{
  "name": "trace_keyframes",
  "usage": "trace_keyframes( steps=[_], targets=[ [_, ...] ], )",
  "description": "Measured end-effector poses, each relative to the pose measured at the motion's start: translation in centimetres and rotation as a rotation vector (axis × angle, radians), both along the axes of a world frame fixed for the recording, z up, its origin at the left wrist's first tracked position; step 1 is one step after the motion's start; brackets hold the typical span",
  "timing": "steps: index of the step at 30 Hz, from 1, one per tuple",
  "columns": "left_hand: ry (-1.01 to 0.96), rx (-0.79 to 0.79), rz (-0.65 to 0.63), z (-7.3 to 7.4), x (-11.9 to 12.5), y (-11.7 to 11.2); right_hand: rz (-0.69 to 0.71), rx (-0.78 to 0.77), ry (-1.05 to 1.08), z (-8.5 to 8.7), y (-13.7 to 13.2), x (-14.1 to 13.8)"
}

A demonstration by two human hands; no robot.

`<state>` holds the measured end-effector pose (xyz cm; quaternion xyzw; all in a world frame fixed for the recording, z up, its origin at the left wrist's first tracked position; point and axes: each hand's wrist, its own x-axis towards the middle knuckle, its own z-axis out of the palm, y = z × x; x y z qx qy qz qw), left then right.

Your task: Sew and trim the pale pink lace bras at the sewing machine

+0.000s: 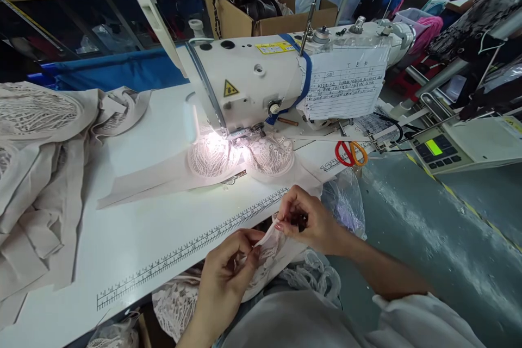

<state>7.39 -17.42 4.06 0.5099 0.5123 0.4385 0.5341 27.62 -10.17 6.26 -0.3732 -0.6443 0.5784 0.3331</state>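
Near the table's front edge, my left hand (230,269) pinches the edge of a pale pink lace bra piece (267,258). My right hand (308,217) pinches the same edge a little further up, thumb against fingers. The lower part of the piece hangs toward my lap, partly hidden by my left hand. Another lace bra (269,157) lies spread under the lit needle area of the white sewing machine (248,76), its two cups side by side and its band stretching left across the table.
A pile of lace bra pieces (44,174) covers the table's left side. Scissors (350,153) with red and orange handles lie right of the machine. A printed ruler (196,244) runs along the front edge. A control panel (438,149) stands at right; a cardboard box (265,24) is behind.
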Motion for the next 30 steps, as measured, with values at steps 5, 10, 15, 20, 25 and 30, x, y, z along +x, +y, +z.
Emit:
trace_keyframes(
  steps=[5,10,15,20,25,30],
  targets=[
    [0.041,-0.05,0.108,1.4,1.4,0.5,0.023,-0.037,0.001,0.6,-0.5,-0.4],
    [0.225,-0.061,0.13,1.5,2.3,1.1,0.052,-0.007,-0.038,0.3,-0.6,-0.5],
    [0.022,-0.231,0.15,1.4,2.3,1.3,0.028,0.052,-0.099,0.1,0.3,0.5],
    [-0.085,-0.269,0.143,1.6,2.2,1.6,0.242,0.08,-0.213,0.6,1.2,1.2],
    [-0.074,-0.263,0.099,1.4,2.1,1.8,0.305,-0.04,-0.177,1.0,1.0,0.7],
    [-0.072,-0.234,0.093,1.2,2.0,1.8,0.243,-0.124,-0.114,0.6,0.6,0.1]
  ],
)
